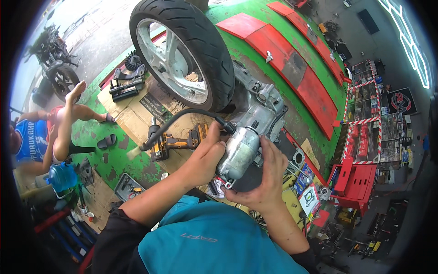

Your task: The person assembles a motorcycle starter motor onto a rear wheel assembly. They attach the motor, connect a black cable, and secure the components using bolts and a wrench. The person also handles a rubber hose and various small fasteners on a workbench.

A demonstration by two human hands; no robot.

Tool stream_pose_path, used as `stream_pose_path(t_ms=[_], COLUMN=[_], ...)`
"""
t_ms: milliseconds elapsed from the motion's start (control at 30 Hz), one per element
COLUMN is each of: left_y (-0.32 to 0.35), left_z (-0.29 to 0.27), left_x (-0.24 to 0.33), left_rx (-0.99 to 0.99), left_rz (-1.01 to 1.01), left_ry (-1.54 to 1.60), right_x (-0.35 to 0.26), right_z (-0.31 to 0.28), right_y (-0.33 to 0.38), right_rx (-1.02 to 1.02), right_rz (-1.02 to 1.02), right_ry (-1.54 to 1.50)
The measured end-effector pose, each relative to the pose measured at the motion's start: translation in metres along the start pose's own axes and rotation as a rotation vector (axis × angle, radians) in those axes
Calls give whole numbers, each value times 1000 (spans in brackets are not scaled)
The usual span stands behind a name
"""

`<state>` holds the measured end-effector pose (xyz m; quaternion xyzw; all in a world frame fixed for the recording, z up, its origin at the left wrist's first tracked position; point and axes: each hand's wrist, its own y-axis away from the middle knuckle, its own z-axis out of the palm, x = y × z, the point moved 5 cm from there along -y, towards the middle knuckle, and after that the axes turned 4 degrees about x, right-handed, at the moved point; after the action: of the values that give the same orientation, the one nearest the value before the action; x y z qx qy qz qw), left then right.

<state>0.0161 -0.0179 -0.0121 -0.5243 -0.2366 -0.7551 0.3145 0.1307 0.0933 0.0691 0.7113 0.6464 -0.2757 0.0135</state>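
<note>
I hold a silver starter motor (238, 154) upright between both hands, its small toothed shaft pointing away from me. My left hand (209, 154) is closed against its left side, thumb and finger near the boot of a black cable (182, 112). That cable arcs leftward from the motor to a pale, blurred end. Around the right side and bottom of the motor curve the fingers and thumb of my right hand (264, 185). Just beyond the motor lies a grey engine casing (269, 107), joined to a wheel with a black tyre (219, 59).
A yellow-and-black cordless impact driver (175, 141) lies on flattened cardboard (130, 109) at left. Red ramps (278, 50) cross the green floor. Another person (34, 137) sits at far left. Loose tools and a red tool cabinet (356, 185) are at right.
</note>
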Motion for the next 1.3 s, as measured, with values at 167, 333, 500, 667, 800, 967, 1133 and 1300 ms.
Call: stream_pose_path(t_ms=[167,333,500,667,800,967,1133,1300], left_y=[-10,-32,-64,-81,-89,-93,-95,-102], left_z=[-6,-12,-25,-27,-27,-27,-30,-26], left_x=[21,30,40,32,15,13,10,4], left_rx=[-48,-283,-320,-332,-300,-369,-390,-371], left_rz=[-57,82,187,199,331,175,81,54], left_ry=[-30,-252,-597,-708,-659,-563,-496,-471], right_x=[9,26,38,56,67,73,74,76], right_z=[1,0,2,13,18,23,25,23], right_y=[-17,-38,-57,-62,-65,-67,-70,-75], right_rx=[72,81,12,-43,-54,-101,-114,-110], right_rz=[-26,25,88,202,230,285,320,366], right_ry=[-59,-152,-146,-177,-139,-141,-187,-196])
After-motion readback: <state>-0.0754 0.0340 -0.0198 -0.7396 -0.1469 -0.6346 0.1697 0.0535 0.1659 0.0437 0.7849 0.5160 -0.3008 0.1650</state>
